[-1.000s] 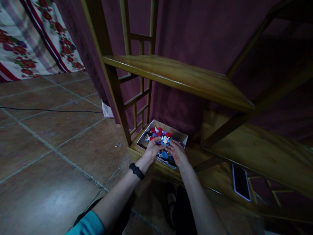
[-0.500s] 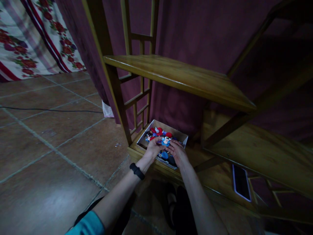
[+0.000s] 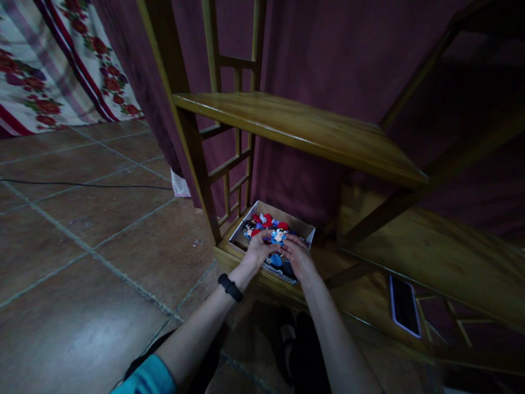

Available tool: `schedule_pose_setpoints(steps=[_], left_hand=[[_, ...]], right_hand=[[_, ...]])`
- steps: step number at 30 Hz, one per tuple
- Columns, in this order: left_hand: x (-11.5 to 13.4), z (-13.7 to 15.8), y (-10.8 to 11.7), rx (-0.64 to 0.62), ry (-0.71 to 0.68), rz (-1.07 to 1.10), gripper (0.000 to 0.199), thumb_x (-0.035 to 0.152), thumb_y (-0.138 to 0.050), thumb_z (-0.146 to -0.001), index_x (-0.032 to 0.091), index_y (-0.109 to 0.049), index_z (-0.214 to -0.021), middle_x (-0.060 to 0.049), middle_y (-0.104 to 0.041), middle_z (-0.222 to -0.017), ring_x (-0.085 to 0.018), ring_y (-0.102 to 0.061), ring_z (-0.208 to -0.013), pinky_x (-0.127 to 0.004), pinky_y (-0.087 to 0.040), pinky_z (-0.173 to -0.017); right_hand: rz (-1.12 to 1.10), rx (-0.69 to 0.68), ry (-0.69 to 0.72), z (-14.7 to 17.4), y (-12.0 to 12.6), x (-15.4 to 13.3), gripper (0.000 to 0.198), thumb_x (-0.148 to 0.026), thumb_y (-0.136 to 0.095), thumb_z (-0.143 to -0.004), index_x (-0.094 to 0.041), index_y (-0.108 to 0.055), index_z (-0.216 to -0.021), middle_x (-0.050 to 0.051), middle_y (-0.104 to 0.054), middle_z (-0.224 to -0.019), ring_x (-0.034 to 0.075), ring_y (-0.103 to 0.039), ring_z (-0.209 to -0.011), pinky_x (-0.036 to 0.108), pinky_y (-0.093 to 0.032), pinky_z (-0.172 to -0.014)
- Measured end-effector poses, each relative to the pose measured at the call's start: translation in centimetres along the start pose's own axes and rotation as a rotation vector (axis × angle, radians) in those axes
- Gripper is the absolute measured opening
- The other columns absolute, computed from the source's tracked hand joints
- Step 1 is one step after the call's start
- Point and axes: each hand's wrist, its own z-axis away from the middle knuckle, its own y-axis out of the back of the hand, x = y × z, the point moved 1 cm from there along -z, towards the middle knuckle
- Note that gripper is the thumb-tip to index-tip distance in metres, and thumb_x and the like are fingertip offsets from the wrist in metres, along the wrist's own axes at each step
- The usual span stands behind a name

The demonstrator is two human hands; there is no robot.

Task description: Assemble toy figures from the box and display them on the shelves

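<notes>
Between my two hands is a small blue and white figurine (image 3: 279, 236), held over an open cardboard box (image 3: 302, 222). My left hand (image 3: 259, 249) is closed on its left side, with the fingers and thumb curled toward it. On the other side my right hand (image 3: 297, 253) pinches it with the fingertips. Several small red, blue and black figures (image 3: 262, 220) lie in the box below and behind the hands. Part of the box's contents is hidden by my fingers.
The box stands on the low shelf of a wooden rack, under a higher wooden shelf board (image 3: 287, 117). A phone (image 3: 404, 305) with a pale purple edge lies to the right. A dark cable (image 3: 86, 184) runs over the tiled floor (image 3: 82, 273) at left.
The figurine has tilted slightly in my fingers and my hands have shifted a very little. Everything else stays in place.
</notes>
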Motion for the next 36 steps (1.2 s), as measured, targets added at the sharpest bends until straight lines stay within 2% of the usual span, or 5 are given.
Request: schedule_pose_setpoints(steps=[16, 29, 36], left_hand=[[-0.6, -0.4, 0.2, -0.027, -0.01, 0.012, 0.039, 0.013, -0.072, -0.047, 0.013, -0.062, -0.085, 0.001, -0.064, -0.072, -0.011, -0.056, -0.062, -0.023, -0.044, -0.059], [0.5, 0.4, -0.2, -0.021, -0.02, -0.02, 0.034, 0.016, -0.073, -0.048, 0.013, -0.065, -0.08, -0.001, -0.065, -0.073, -0.011, -0.056, -0.064, -0.022, -0.044, -0.06], [-0.4, -0.4, -0.1, 0.001, -0.091, -0.153, 0.036, 0.013, -0.07, -0.051, 0.014, -0.062, -0.086, 0.0, -0.064, -0.075, -0.01, -0.055, -0.063, -0.022, -0.044, -0.06]], right_hand=[[-0.012, -0.005, 0.007, -0.1, 0.1, 0.2, 0.022, -0.023, -0.071, -0.06, -0.019, -0.061, -0.079, 0.001, -0.068, -0.078, 0.014, -0.063, -0.069, 0.027, -0.051, -0.065], [0.007, 0.022, 0.005, 0.1, 0.1, 0.2, 0.022, -0.023, -0.071, -0.06, -0.02, -0.062, -0.08, 0.001, -0.068, -0.078, 0.012, -0.061, -0.065, 0.026, -0.052, -0.062], [-0.02, 0.036, -0.004, -0.3, 0.1, 0.2, 0.019, -0.024, -0.069, -0.062, -0.02, -0.062, -0.079, 0.001, -0.068, -0.079, 0.012, -0.062, -0.065, 0.025, -0.052, -0.061]])
